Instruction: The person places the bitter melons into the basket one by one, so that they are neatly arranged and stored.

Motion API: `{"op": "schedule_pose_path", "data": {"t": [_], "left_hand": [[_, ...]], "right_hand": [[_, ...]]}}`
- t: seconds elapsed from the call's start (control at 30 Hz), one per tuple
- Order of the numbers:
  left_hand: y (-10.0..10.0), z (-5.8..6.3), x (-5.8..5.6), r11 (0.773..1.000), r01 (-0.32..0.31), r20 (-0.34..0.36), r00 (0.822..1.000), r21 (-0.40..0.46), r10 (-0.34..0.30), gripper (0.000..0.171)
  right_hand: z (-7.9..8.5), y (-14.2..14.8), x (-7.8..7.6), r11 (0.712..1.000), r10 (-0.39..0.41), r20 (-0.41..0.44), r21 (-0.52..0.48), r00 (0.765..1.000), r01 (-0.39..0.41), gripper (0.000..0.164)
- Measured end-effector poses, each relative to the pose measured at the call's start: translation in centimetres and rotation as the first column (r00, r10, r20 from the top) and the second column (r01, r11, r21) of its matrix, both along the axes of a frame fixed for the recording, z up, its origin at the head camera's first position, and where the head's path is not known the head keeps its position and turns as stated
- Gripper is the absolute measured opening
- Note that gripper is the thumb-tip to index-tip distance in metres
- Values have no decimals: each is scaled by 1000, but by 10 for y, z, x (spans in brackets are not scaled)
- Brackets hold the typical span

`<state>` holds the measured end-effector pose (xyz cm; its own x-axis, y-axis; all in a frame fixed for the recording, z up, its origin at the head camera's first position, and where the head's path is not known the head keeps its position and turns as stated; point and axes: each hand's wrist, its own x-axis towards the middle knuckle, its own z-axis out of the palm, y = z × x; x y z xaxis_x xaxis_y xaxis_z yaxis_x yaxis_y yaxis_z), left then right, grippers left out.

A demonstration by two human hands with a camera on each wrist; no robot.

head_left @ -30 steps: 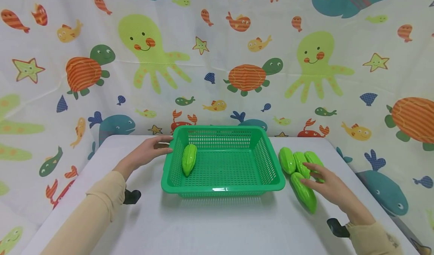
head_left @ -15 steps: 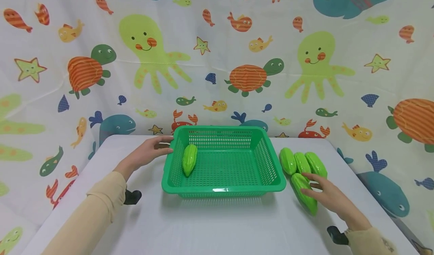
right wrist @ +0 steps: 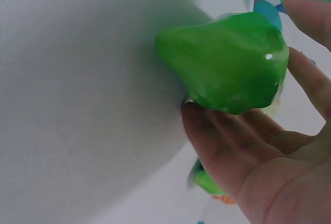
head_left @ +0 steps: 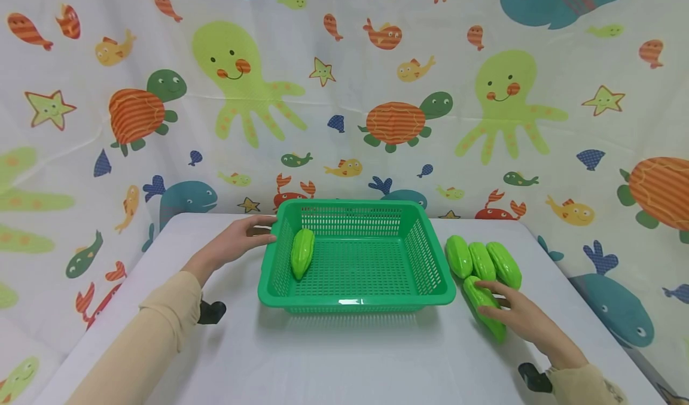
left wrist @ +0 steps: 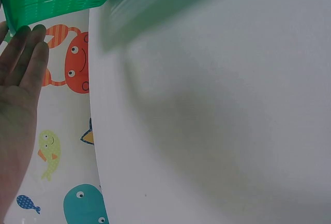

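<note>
A green plastic basket (head_left: 355,302) stands mid-table with one glossy green bitter melon (head_left: 303,253) inside, near its left wall. My left hand (head_left: 237,240) touches the basket's left rim; its fingers look straight in the left wrist view. On the right, my right hand (head_left: 519,312) is over the nearest bitter melon (head_left: 478,297), which lies on the table. In the right wrist view, fingers lie along one side of this bitter melon (right wrist: 227,63), and a digit at the upper right stands apart from it. A firm hold does not show.
Behind the nearest one, a row of bitter melons (head_left: 481,261) lies right of the basket. The white table (head_left: 344,363) ends at a sea-animal curtain (head_left: 344,94). Dark wrist devices (head_left: 534,378) sit under both forearms.
My right hand has come down and towards me, from above the bitter melon row to the nearest one. The left hand stays at the basket rim.
</note>
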<state>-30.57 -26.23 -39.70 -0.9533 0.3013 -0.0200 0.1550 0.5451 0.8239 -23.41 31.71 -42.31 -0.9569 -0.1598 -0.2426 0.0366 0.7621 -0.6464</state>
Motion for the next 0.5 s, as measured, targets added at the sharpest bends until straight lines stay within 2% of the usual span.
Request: {"op": "schedule_pose_path", "data": {"t": [0.27,0.5], "left_hand": [[0,-1,0,1000,1,-13,1000,-1,-1,69],[0,-1,1,1000,0,-13,1000,-2,0,69]], "right_hand": [[-2,1,1,1000,10,9,-15,1000,-10,63],[0,2,1,999,36,9,-4,999,-36,51]]}}
